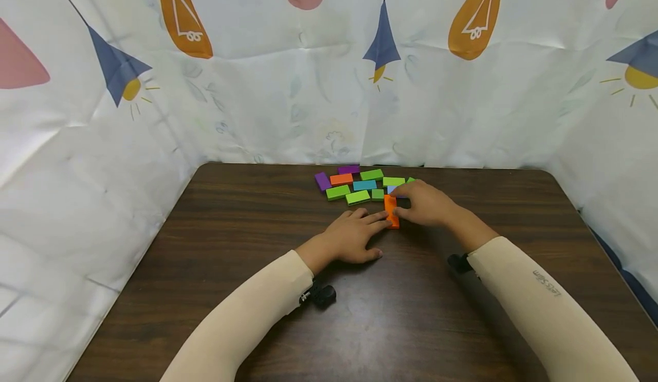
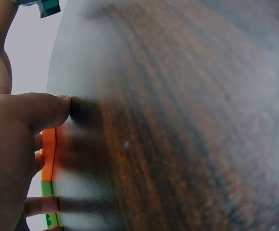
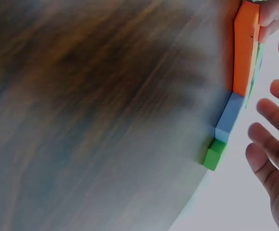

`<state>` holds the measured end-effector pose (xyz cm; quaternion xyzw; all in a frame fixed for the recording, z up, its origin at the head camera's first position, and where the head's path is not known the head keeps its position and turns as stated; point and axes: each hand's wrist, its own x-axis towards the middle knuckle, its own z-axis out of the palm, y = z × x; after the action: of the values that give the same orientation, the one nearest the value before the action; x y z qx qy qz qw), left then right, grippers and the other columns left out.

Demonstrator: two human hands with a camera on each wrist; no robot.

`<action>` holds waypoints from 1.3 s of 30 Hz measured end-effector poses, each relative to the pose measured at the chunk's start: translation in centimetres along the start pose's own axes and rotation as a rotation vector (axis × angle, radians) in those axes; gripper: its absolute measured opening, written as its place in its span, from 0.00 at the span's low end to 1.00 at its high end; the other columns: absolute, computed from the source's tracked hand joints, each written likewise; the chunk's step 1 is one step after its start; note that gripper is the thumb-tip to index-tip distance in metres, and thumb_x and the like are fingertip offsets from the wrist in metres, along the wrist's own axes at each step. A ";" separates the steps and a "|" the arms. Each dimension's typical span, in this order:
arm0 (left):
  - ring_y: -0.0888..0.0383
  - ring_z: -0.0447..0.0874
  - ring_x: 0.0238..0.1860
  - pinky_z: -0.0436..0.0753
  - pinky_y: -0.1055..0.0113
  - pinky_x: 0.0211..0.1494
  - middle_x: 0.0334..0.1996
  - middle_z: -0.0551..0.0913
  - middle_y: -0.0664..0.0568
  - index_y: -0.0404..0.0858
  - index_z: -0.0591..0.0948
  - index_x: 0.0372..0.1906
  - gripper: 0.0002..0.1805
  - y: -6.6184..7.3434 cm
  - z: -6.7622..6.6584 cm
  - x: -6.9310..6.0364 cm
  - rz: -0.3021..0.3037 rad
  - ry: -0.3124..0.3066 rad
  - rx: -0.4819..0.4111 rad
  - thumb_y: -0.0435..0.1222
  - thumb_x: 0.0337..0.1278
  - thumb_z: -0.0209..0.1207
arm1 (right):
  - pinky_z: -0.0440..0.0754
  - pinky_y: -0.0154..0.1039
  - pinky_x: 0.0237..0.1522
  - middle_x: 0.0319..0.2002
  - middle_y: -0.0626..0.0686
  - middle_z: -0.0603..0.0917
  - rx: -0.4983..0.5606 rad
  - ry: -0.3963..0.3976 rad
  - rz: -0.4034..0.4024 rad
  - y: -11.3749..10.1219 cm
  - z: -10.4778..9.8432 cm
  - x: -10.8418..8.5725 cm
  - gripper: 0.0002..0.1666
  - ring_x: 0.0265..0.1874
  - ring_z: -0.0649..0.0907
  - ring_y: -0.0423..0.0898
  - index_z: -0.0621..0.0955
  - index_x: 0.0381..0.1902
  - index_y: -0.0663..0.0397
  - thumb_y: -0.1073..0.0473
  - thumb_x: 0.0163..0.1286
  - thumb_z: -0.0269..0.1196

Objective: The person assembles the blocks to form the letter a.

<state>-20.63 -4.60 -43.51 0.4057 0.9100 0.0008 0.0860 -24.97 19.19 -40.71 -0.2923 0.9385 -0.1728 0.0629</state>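
An orange block (image 1: 391,205) lies lengthwise toward the person at the near side of a group of coloured blocks. With fingers spread and mostly straight, the left hand (image 1: 353,237) touches the block's left side near its close end. The right hand (image 1: 428,204) hovers at the block's right, fingers loosely bent. In the right wrist view, a gap separates the right fingers (image 3: 274,115) from the orange block (image 3: 244,50). Beyond it there, a blue block (image 3: 229,117) and a small green block (image 3: 214,155) stand in line. The right hand partly covers the blue block (image 1: 392,189) in the head view.
Several flat blocks lie close together near the table's back edge, among them a purple block (image 1: 323,181), a red-orange block (image 1: 341,179), a teal block (image 1: 364,185) and a lime block (image 1: 357,198). A patterned curtain (image 1: 288,108) hangs behind the dark wooden table (image 1: 231,216).
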 end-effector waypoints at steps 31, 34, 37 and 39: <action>0.49 0.58 0.75 0.62 0.47 0.74 0.82 0.49 0.62 0.56 0.54 0.83 0.42 0.1 -0.1 -0.1 0.005 -0.004 0.026 0.63 0.71 0.51 | 0.75 0.59 0.62 0.57 0.53 0.85 -0.070 0.015 0.124 -0.4 1.4 4.8 0.21 0.65 0.73 0.58 0.86 0.58 0.51 0.49 0.73 0.67; 0.49 0.58 0.75 0.62 0.46 0.74 0.82 0.49 0.62 0.56 0.55 0.83 0.42 0.1 0.0 -0.2 0.005 -0.002 0.029 0.63 0.71 0.51 | 0.77 0.58 0.60 0.57 0.53 0.84 -0.090 0.009 0.128 -0.6 1.8 5.0 0.22 0.64 0.74 0.57 0.85 0.59 0.51 0.48 0.73 0.67; 0.49 0.58 0.75 0.62 0.46 0.74 0.82 0.49 0.62 0.56 0.55 0.83 0.42 0.1 0.2 -0.1 0.002 0.000 0.027 0.63 0.70 0.51 | 0.78 0.56 0.58 0.56 0.52 0.85 -0.115 0.010 0.124 -0.7 2.0 5.2 0.21 0.62 0.76 0.56 0.85 0.58 0.51 0.48 0.73 0.67; 0.49 0.58 0.75 0.62 0.46 0.74 0.82 0.49 0.62 0.56 0.55 0.83 0.42 0.1 0.3 -0.1 0.001 -0.001 0.025 0.63 0.70 0.51 | 0.78 0.55 0.58 0.55 0.52 0.85 -0.118 0.017 0.124 -0.8 2.1 5.1 0.20 0.61 0.76 0.56 0.85 0.57 0.51 0.49 0.73 0.67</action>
<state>-20.46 -4.66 -43.76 0.4070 0.9097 -0.0106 0.0815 -28.29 15.08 -42.42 -0.2354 0.9638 -0.1156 0.0482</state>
